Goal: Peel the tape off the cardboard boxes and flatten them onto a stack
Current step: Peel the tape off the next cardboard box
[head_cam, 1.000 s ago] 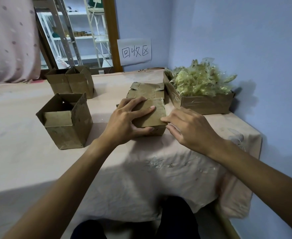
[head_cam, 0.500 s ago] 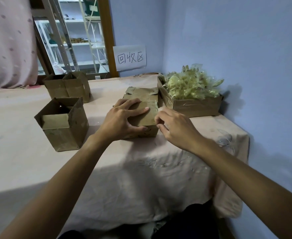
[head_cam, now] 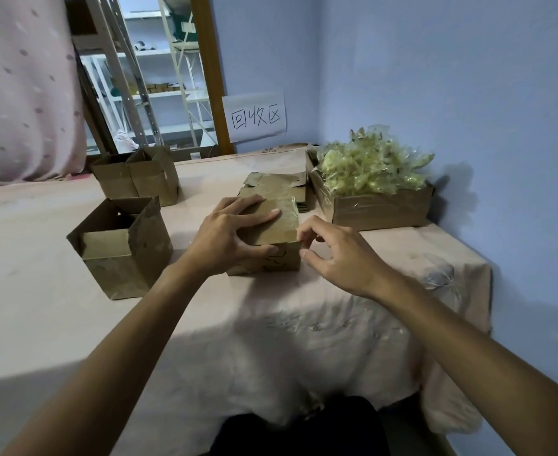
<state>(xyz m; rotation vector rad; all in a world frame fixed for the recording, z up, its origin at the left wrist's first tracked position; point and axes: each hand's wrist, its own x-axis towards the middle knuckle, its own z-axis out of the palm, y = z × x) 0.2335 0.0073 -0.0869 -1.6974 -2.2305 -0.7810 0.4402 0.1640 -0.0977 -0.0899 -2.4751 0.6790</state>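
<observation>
In the head view, a closed cardboard box (head_cam: 272, 236) sat mid-counter, just in front of the person, its top right side glossy with tape (head_cam: 286, 210). The left grip (head_cam: 228, 240) pressed down on it, fingers laid straight across the top and thumb against the front face, steadying it rather than wrapping it. The right grip (head_cam: 335, 255) was at the box's near right corner with its fingers curled, forefinger and thumb close together at the tape's edge; whether they actually had any tape pinched could not be told.

Behind this box lay a low stack of flattened boxes (head_cam: 271, 187), so part of the job looked done. To the right, an open tray box (head_cam: 381, 210) was heaped with crumpled peeled tape (head_cam: 368, 167), which pointed the same way.

On the left of the counter (head_cam: 40, 291) an opened box (head_cam: 122, 248) stood upright, with an opened pair (head_cam: 137, 176) behind it. These looked yet to be flattened. By my reading, the box in hand was at the start of its peel, with flattening and stacking left for it and for those three.
</observation>
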